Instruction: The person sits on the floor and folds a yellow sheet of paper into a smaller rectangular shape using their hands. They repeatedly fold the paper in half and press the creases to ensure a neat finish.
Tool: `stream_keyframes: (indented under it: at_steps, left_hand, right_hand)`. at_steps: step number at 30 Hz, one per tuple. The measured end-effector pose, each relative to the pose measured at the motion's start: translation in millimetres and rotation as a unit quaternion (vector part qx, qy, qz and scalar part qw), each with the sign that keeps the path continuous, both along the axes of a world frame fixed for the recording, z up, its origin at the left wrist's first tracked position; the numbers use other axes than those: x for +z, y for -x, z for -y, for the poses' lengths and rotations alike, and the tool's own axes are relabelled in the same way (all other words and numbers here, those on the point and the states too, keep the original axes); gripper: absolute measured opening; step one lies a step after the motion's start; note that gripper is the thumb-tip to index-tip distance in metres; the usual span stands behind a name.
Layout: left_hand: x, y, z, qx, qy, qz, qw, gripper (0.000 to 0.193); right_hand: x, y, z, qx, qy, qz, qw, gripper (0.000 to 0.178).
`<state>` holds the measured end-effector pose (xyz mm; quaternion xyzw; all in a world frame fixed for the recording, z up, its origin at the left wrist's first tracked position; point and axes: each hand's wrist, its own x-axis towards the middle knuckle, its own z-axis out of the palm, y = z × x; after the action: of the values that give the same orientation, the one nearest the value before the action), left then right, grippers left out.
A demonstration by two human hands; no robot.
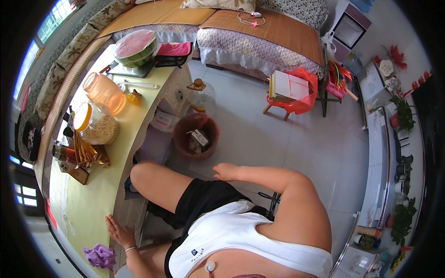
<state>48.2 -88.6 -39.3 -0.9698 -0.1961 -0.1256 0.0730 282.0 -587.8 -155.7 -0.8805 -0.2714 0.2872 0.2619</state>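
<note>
My left hand (120,232), a bracelet at its wrist, lies flat at the near edge of the pale yellow table (85,208), fingers stretched out. Just below it on the tabletop is a crumpled purple cloth (99,257), apart from the fingers. My right hand (225,171) hovers past my thigh above the floor, its fingers curled in and nothing showing in them. Farther up the table stand a yellow-lidded jar of grains (99,127), a pinkish jar (104,92) and a plastic-wrapped half watermelon (135,48).
A waste bin (195,147) with rubbish stands beside the table, near a big clear bottle (201,99). Beyond, a small stool (285,111) carries books (289,85) and a red bag. A mat-covered sofa (264,28) lines the back; plants (403,222) and a cabinet (375,162) line the right.
</note>
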Motion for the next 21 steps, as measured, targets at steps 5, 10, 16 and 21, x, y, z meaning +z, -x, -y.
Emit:
stream_keyframes:
  at_steps: [5,10,16,21]
  left_hand:
    - [20.5,46.6,-61.2,0.033,0.055,0.007,0.998,0.026]
    - [24.9,127.2,-139.9,0.247,0.122,-0.167,0.947,0.035]
    - [10.7,117.2,-79.9,0.361,0.392,-0.108,0.839,0.046]
    - [0.1,157.2,-74.7,0.388,0.508,-0.038,0.768,0.061]
  right_hand:
    - [2.1,-9.2,29.3,0.007,0.09,0.029,0.995,0.034]
    - [-1.4,-13.1,26.5,0.02,0.055,-0.043,0.997,0.036]
    - [11.6,-15.6,17.4,0.092,0.101,-0.019,0.99,0.034]
    - [-5.9,-24.3,16.8,0.159,0.145,-0.002,0.977,0.029]
